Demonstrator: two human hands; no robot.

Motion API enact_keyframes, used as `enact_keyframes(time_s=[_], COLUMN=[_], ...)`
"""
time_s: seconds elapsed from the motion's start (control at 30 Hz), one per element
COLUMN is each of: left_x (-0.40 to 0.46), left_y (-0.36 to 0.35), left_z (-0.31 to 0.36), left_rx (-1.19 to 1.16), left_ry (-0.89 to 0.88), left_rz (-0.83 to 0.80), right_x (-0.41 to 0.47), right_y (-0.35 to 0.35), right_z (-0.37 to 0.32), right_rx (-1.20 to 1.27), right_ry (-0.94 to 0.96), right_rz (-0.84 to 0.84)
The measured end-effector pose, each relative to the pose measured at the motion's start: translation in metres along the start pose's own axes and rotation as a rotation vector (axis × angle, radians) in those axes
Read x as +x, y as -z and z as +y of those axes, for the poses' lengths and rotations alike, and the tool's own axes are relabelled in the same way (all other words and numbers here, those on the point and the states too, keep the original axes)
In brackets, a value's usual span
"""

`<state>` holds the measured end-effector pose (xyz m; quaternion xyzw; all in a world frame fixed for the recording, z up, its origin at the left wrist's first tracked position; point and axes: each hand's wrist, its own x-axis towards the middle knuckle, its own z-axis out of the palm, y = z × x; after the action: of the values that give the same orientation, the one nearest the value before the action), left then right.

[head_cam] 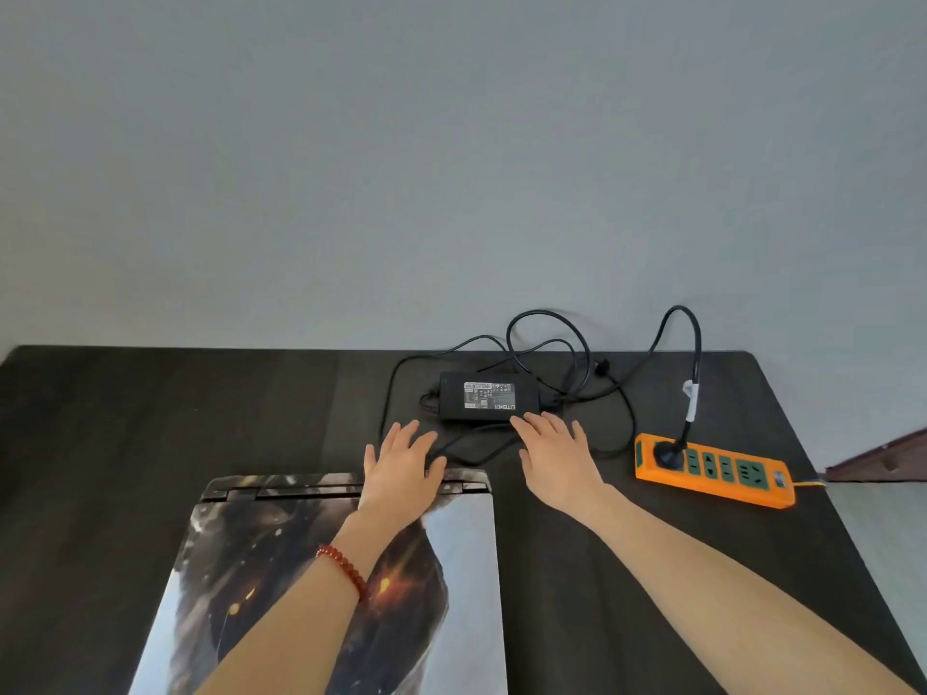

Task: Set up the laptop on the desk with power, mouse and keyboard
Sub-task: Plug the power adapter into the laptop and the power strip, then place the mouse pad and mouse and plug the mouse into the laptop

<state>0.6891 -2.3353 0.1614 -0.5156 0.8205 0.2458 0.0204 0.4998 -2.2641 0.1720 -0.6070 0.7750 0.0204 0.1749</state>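
- Reaching toward the power gear, both hands hover over the dark bench (150, 418) with nothing held.
- The closed laptop (311, 569), its lid covered by a dark printed skin, lies flat on the near side of the left fingers, hinge edge facing away from the person; the left forearm, with a red bead bracelet (346, 569) at the wrist, crosses above its lid.
- The left hand (404, 474) sits over the hinge edge, its fingers (406, 433) spread and straight, tips over the loose black cable (466, 456) that runs just beyond the laptop.
- The black power adapter (489, 396) lies label-up just beyond both sets of fingers, between them, amid tangled loops of its own cord.
- The right hand (557, 464) is likewise flat, fingers (544, 428) apart, tips at the adapter's near edge; whether they touch it cannot be told.
- The orange power strip (712, 474) lies right of the right fingers, one black plug already seated in its left socket.
- Judgement: the step is freeing the laptop-end lead. Best to trace the cable to its plug first, lift the loops clear rather than tug, and steady the adapter so it does not drag.
- No mouse or keyboard is in view.
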Motion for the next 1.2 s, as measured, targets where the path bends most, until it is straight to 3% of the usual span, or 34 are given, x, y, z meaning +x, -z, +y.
enact_keyframes(time_s=[0.1, 0.23, 0.37, 0.53, 0.83, 1.07, 1.2], left_x=[-0.055, -0.143, -0.226, -0.343, -0.557, -0.695, -0.738], left_y=[0.013, 0.006, -0.008, -0.021, -0.066, -0.109, -0.129], left_z=[-0.007, -0.033, -0.070, -0.115, -0.150, -0.191, -0.234], left_rx=[-0.185, -0.356, -0.468, -0.527, -0.625, -0.711, -0.812], left_ry=[0.066, 0.173, 0.232, 0.484, 0.946, 1.243, 1.361], left_rz=[0.129, 0.183, 0.216, 0.331, 0.698, 0.858, 0.852], right_x=[-0.052, -0.126, -0.177, -0.238, -0.348, -0.433, -0.451], right_y=[-0.002, -0.025, -0.059, -0.097, -0.149, -0.205, -0.241], right_z=[-0.034, -0.086, -0.134, -0.200, -0.320, -0.409, -0.453], right_rx=[0.236, 0.571, 0.671, 0.731, 0.631, 0.446, 0.372], right_ry=[0.055, 0.053, 0.084, 0.180, 0.545, 0.740, 0.744], right_rz=[0.036, -0.056, -0.116, -0.234, -0.561, -0.756, -0.805])
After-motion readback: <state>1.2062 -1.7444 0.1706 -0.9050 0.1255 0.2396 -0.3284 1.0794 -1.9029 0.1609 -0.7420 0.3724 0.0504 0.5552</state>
